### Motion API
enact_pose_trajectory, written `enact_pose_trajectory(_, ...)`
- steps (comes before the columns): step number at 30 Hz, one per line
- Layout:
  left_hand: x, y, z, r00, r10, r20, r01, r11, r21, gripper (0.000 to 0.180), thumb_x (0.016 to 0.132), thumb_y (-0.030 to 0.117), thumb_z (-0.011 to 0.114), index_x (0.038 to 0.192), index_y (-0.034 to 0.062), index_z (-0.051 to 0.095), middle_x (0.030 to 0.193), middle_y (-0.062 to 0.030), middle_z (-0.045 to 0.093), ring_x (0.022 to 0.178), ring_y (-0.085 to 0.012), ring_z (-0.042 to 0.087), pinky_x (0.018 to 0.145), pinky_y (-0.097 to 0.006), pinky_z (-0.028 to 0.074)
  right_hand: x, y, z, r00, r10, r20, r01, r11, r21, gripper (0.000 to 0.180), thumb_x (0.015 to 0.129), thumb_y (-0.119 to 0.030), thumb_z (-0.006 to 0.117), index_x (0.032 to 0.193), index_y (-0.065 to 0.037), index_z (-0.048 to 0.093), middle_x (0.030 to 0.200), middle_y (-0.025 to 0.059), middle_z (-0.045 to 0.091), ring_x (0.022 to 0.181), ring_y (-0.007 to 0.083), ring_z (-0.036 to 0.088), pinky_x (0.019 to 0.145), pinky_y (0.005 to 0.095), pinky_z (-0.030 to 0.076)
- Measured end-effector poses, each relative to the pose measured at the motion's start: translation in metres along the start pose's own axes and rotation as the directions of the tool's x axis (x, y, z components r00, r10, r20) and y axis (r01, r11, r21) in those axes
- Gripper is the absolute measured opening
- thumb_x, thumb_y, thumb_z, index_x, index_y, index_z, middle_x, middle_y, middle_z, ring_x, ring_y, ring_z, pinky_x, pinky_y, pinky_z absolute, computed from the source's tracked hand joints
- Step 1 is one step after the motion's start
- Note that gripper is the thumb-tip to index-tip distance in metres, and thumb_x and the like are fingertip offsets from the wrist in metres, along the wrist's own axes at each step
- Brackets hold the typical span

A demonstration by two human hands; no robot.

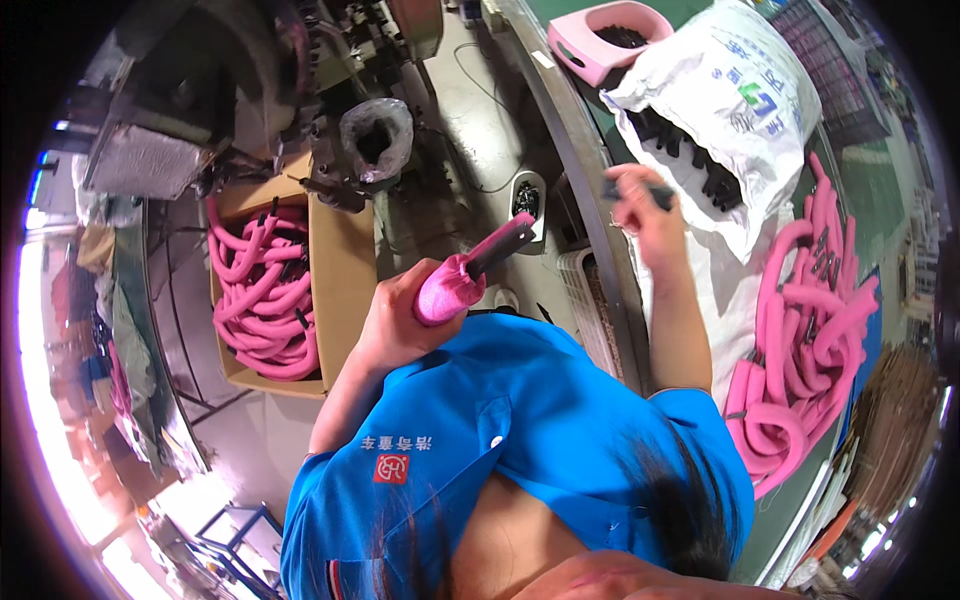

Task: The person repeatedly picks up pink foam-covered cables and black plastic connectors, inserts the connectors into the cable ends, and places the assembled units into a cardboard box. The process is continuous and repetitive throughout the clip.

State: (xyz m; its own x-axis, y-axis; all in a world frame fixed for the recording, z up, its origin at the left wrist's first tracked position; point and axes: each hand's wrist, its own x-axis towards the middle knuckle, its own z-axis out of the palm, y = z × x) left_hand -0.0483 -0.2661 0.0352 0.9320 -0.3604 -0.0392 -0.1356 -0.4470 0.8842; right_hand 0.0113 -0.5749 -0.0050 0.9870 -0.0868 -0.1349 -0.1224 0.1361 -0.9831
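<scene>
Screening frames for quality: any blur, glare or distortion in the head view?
Head view: strong fisheye bending with a black rim; blown-out glare along the lower-left edge; the right hand is motion-blurred, while the left hand and its pink foam tube stay fairly sharp; the far right side is dim.

pink foam tube (pixel 450 288) | black plug (pixel 500 247) | blue shirt (pixel 520 420) | white sack (pixel 735 95)

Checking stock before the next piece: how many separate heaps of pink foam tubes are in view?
2. One heap of pink foam tubes fills the cardboard box; another heap lies on the table. Deeper tubes may be hidden.
</scene>
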Motion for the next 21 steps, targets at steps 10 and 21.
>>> enact_pose_trajectory(10, -0.002, -0.002, -0.022, 0.994, 0.074, 0.075, -0.078, 0.996, 0.047, 0.036, 0.065, 0.008, 0.071, 0.099, 0.0049, 0.06, 0.082, -0.0156, 0.063, 0.075, -0.0319, 0.064, 0.067, -0.036, 0.051, -0.04, -0.018, 0.086, 0.941, -0.083, 0.328, -0.07, 0.901, 0.429, 0.036, 0.094, -0.036, 0.05, 0.096, 0.0, 0.059, 0.069, 0.0085, 0.058, 0.048, 0.0079, 0.05, 0.039, 0.0201, 0.037)
enact_pose_trajectory(21, -0.035, -0.047, -0.059, 0.994, -0.073, -0.083, 0.082, 0.99, 0.118, 0.033, 0.062, 0.009, 0.071, 0.094, 0.0065, 0.061, 0.076, -0.0158, 0.062, 0.071, -0.0343, 0.063, 0.065, -0.038, 0.05, -0.022, 0.009, 0.169, 0.764, 0.087, 0.639, -0.312, 0.917, 0.249, 0.035, 0.098, -0.04, 0.045, 0.094, -0.008, 0.058, 0.068, -0.0028, 0.051, 0.051, 0.0024, 0.04, 0.044, 0.0166, 0.029)
